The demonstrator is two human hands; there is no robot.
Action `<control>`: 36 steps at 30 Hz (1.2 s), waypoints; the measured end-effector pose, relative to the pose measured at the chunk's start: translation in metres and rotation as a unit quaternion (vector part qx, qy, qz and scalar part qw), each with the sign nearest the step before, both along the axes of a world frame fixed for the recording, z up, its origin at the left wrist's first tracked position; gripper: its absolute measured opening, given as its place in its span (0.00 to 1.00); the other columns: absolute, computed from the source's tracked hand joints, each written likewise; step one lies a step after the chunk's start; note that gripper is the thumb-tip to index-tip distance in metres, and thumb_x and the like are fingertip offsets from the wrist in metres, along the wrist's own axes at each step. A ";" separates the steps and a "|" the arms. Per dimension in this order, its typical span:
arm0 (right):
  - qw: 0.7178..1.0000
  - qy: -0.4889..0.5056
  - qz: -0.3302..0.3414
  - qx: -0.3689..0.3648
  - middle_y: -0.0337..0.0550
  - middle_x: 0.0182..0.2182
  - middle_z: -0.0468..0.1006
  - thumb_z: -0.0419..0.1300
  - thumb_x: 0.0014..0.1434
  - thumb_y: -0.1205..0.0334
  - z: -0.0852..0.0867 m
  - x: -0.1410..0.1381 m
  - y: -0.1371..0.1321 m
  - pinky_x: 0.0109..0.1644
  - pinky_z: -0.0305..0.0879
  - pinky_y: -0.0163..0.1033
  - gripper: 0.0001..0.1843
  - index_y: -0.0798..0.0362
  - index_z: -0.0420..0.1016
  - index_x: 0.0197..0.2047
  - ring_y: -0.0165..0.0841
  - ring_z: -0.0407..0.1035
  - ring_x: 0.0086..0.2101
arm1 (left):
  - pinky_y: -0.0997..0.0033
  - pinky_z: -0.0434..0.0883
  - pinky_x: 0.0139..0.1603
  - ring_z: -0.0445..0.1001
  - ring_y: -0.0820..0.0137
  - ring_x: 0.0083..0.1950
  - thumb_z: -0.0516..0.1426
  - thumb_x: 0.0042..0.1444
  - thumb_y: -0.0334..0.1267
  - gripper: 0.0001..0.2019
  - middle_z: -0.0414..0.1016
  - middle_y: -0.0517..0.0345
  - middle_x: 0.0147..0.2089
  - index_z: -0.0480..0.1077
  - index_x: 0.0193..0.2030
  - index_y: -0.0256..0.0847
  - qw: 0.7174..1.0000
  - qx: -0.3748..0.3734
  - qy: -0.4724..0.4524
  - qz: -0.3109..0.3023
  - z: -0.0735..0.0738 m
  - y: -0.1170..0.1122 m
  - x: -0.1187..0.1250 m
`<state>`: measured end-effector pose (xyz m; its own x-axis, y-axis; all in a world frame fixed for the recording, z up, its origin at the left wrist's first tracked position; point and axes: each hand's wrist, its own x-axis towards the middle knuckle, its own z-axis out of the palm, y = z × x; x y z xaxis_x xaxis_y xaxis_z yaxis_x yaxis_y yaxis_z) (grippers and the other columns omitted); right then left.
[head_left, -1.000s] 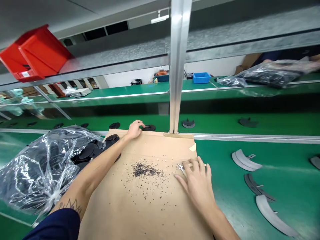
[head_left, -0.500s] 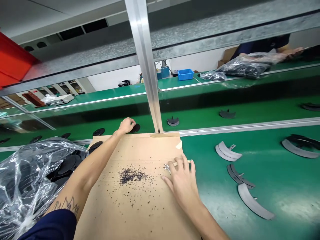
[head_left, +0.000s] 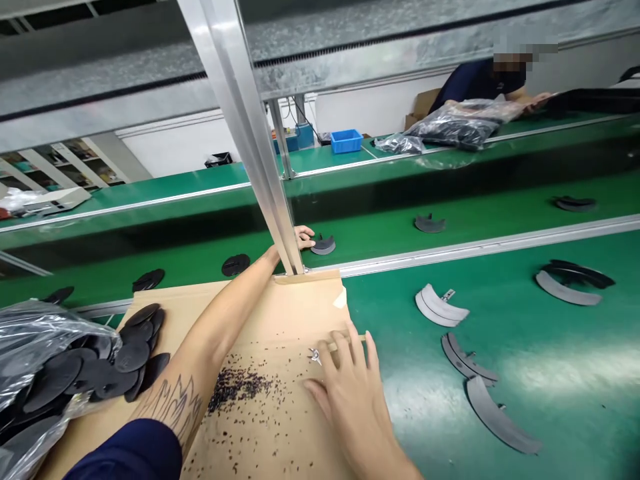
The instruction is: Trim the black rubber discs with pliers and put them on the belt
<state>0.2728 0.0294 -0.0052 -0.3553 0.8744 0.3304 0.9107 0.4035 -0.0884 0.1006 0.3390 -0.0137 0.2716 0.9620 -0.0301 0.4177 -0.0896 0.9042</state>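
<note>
A factory production floor, shown by long green conveyor belts (head_left: pixel 505 393) and aluminium frame posts (head_left: pixel 240 133)

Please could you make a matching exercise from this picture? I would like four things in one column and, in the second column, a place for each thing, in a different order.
Things:
1. left hand
2. right hand
3. blue bin
4. dark crumbs

Places:
A. on the cardboard sheet
B. on the far green bench
C. around a small tool with a wooden handle
D. beside a black piece

Right pairs: 1-D, 2-C, 3-B, 4-A.
</note>
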 end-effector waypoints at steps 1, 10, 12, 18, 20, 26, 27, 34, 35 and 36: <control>1.000 0.002 0.000 -0.006 0.56 0.52 0.74 0.66 0.63 0.47 0.000 0.000 0.000 0.64 0.59 0.67 0.20 0.54 0.76 0.50 0.58 0.59 0.63 | 0.63 0.78 0.45 0.77 0.68 0.45 0.59 0.66 0.41 0.13 0.75 0.51 0.48 0.71 0.52 0.35 1.000 -0.005 -0.015 0.007 -0.002 -0.001 0.002; 0.997 0.031 0.047 0.043 0.56 0.52 0.74 0.55 0.70 0.59 0.006 -0.001 0.002 0.62 0.64 0.61 0.11 0.54 0.75 0.50 0.54 0.62 0.61 | 0.70 0.77 0.37 0.74 0.74 0.35 0.60 0.63 0.37 0.09 0.73 0.57 0.38 0.71 0.45 0.33 0.978 0.002 -0.095 0.184 0.034 -0.063 -0.073; 0.991 0.068 0.086 0.071 0.56 0.51 0.74 0.53 0.70 0.61 0.007 -0.003 0.003 0.59 0.67 0.58 0.12 0.54 0.74 0.50 0.52 0.64 0.59 | 0.73 0.77 0.36 0.71 0.77 0.31 0.60 0.61 0.34 0.06 0.69 0.61 0.33 0.71 0.43 0.34 0.962 0.030 -0.106 0.248 0.050 -0.089 -0.101; 0.951 0.252 0.178 0.024 0.59 0.53 0.72 0.51 0.72 0.54 0.007 -0.018 0.004 0.51 0.74 0.53 0.21 0.54 0.66 0.63 0.49 0.71 0.52 | 0.72 0.77 0.34 0.72 0.78 0.28 0.63 0.54 0.36 0.10 0.74 0.57 0.39 0.74 0.43 0.37 0.944 0.082 -0.114 0.299 0.072 -0.214 -0.128; 0.924 0.337 0.162 -0.076 0.58 0.55 0.72 0.55 0.69 0.49 0.007 -0.024 0.001 0.49 0.77 0.52 0.30 0.52 0.58 0.69 0.47 0.74 0.50 | 0.70 0.77 0.33 0.74 0.74 0.28 0.64 0.52 0.38 0.10 0.76 0.54 0.40 0.76 0.41 0.38 0.960 0.070 -0.116 0.244 0.067 -0.264 -0.110; 0.783 0.464 0.178 -0.374 0.51 0.40 0.81 0.61 0.62 0.38 0.012 -0.034 -0.005 0.43 0.79 0.45 0.29 0.53 0.77 0.54 0.43 0.78 0.37 | 0.62 0.76 0.41 0.77 0.64 0.39 0.59 0.61 0.40 0.10 0.77 0.50 0.45 0.77 0.47 0.44 0.995 0.039 -0.085 0.033 0.051 -0.350 -0.080; 0.773 0.474 0.168 -0.388 0.50 0.37 0.81 0.62 0.61 0.36 0.013 -0.035 -0.005 0.42 0.79 0.46 0.28 0.53 0.79 0.49 0.42 0.78 0.34 | 0.62 0.76 0.43 0.77 0.63 0.40 0.59 0.60 0.41 0.11 0.77 0.50 0.44 0.76 0.49 0.44 0.996 0.040 -0.077 0.032 0.051 -0.351 -0.088; 0.736 0.542 0.090 -0.395 0.45 0.27 0.79 0.70 0.50 0.36 0.020 -0.037 -0.002 0.39 0.79 0.46 0.28 0.54 0.79 0.36 0.41 0.76 0.28 | 0.57 0.68 0.54 0.70 0.55 0.49 0.62 0.54 0.37 0.06 0.71 0.48 0.39 0.68 0.32 0.40 0.879 0.117 0.366 0.281 0.051 -0.345 -0.189; 0.736 0.545 0.089 -0.392 0.45 0.26 0.79 0.71 0.49 0.36 0.019 -0.037 -0.001 0.38 0.78 0.45 0.28 0.54 0.79 0.36 0.40 0.75 0.28 | 0.56 0.67 0.53 0.70 0.54 0.48 0.61 0.53 0.34 0.05 0.70 0.47 0.38 0.67 0.30 0.40 0.873 0.116 0.372 0.293 0.050 -0.347 -0.198; 0.735 0.547 0.089 -0.389 0.45 0.27 0.79 0.71 0.49 0.36 0.019 -0.037 -0.001 0.37 0.78 0.45 0.28 0.54 0.79 0.37 0.40 0.75 0.27 | 0.56 0.67 0.52 0.70 0.53 0.47 0.60 0.52 0.32 0.05 0.70 0.48 0.36 0.66 0.29 0.40 0.872 0.118 0.369 0.300 0.048 -0.349 -0.204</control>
